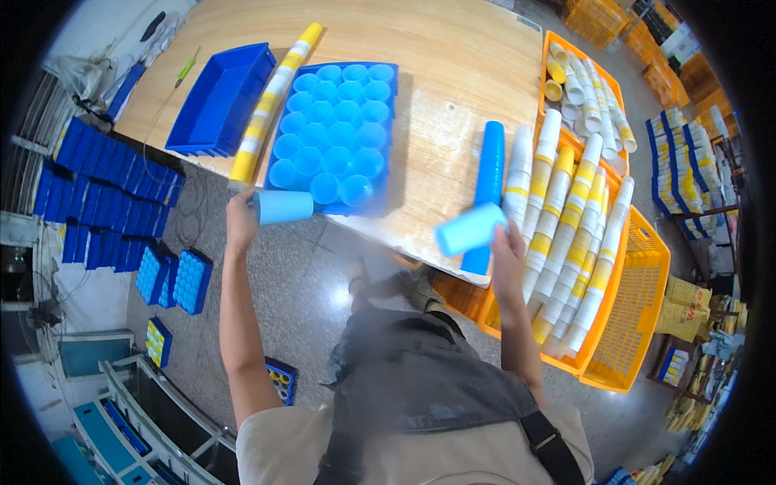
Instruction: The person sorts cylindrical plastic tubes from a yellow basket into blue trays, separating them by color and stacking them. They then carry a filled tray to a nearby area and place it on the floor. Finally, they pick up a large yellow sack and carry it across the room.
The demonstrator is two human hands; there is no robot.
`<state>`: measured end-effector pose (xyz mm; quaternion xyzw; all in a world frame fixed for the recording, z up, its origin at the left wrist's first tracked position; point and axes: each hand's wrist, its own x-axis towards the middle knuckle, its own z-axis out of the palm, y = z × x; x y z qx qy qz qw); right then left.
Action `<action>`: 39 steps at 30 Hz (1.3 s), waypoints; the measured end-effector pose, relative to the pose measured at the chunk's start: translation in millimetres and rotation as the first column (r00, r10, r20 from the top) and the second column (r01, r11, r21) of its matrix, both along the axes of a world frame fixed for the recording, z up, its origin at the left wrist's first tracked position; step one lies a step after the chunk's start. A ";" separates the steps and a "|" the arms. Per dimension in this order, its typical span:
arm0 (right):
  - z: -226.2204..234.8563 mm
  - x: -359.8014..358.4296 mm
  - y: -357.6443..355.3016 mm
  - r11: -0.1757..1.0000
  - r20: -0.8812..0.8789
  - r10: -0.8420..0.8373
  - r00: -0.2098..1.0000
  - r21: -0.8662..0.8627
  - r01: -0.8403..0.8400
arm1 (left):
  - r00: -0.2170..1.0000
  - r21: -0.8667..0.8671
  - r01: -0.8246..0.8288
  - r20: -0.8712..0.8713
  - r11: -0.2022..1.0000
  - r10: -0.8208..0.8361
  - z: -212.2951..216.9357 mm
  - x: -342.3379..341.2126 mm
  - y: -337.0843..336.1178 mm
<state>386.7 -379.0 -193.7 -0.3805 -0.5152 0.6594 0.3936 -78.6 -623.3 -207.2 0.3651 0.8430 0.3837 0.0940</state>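
Your left grip (242, 217) is clamping one end of a light blue cup (284, 207), which is lying sideways by the near corner of a blue tray. Your right grip (508, 249) is clamping a second blue cup (469, 229), blurred and tilted; it is partly covering a long blue stack (491, 158) of nested cups on the desk (453, 48), and whether they are touching you cannot tell.

Beside your right arm, an orange crate (567, 366) is holding leaning stacks of white and yellow cups (575, 212). Ahead of you, the blue tray (394, 85) is carrying rows of blue cups (325, 136), mouths facing up. Left of it, a white-and-yellow stack (276, 103) is lying alongside a blue bin (218, 101), which is showing its bare bottom. Farther off, another orange crate (586, 50) is holding more white and yellow cups. At far right, a yellow package (683, 307) is bearing marks too small for reading.
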 end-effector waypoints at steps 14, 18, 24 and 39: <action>-28.1 -319.6 -74.8 0.952 0.384 0.172 0.907 0.170 -0.253 | 0.895 -0.250 0.286 -0.274 0.925 -0.351 29.6 -89.8 37.4; -10.1 -320.5 -92.7 0.222 0.637 -0.061 0.768 0.759 -0.612 | 0.821 -0.480 0.266 -0.342 0.836 -0.458 27.5 -66.2 50.3; 30.7 -337.9 -96.2 0.221 0.642 0.095 0.760 0.731 -0.645 | 0.996 0.108 -0.004 -0.085 0.994 0.014 12.7 -56.3 -1.6; -57.1 -333.7 46.3 0.660 0.531 -0.274 0.802 0.710 -0.245 | -0.014 -0.136 -0.512 0.989 0.848 0.150 -81.5 59.6 78.2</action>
